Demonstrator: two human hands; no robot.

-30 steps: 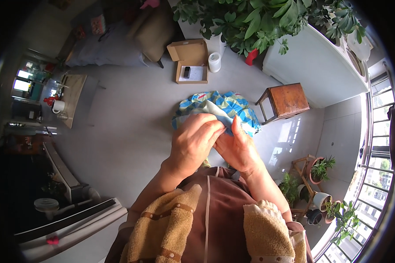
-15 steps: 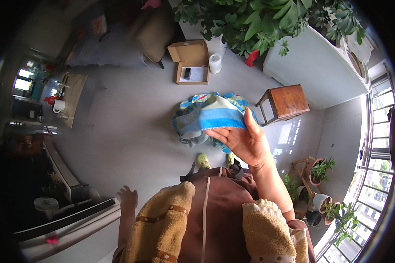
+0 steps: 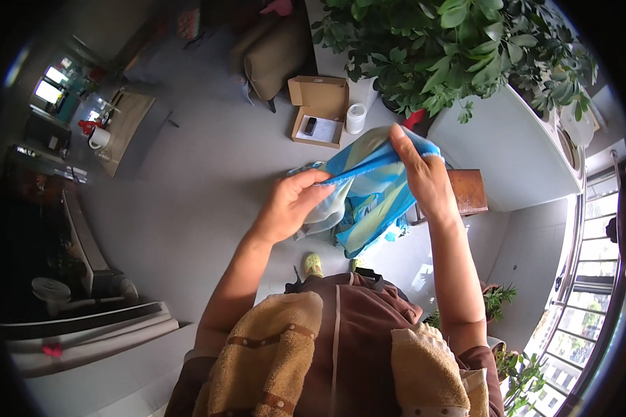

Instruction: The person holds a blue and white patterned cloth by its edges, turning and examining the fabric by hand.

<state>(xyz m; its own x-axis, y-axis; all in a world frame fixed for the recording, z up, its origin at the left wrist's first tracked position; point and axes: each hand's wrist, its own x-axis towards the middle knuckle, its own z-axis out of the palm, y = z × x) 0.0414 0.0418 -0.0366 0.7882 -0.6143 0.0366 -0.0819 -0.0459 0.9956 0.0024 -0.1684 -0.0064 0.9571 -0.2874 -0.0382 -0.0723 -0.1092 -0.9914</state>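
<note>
A large cloth (image 3: 375, 182) in blue, turquoise and pale cream hangs in front of me, its edge held up between both hands. My left hand (image 3: 290, 202) pinches a blue, slightly frayed edge of it. With thumb on top, my right hand (image 3: 424, 174) grips the cloth farther right and a little higher. The cloth sags in folds between and below the hands, down toward the floor past my yellow-green shoes (image 3: 312, 264). Whether its lower part rests on the floor is partly hidden by the folds.
An open cardboard box (image 3: 320, 119) holds a small black object and paper; a white jar (image 3: 355, 119) stands beside it. A wooden stool (image 3: 469, 192) is behind my right hand. A large leafy plant (image 3: 438, 48) overhangs the far right. A table (image 3: 129, 121) stands at left.
My left hand has come up from the lower left and taken hold of the cloth's edge. My right hand has moved up and right, lifting the cloth off the heap. The view has shifted slightly.
</note>
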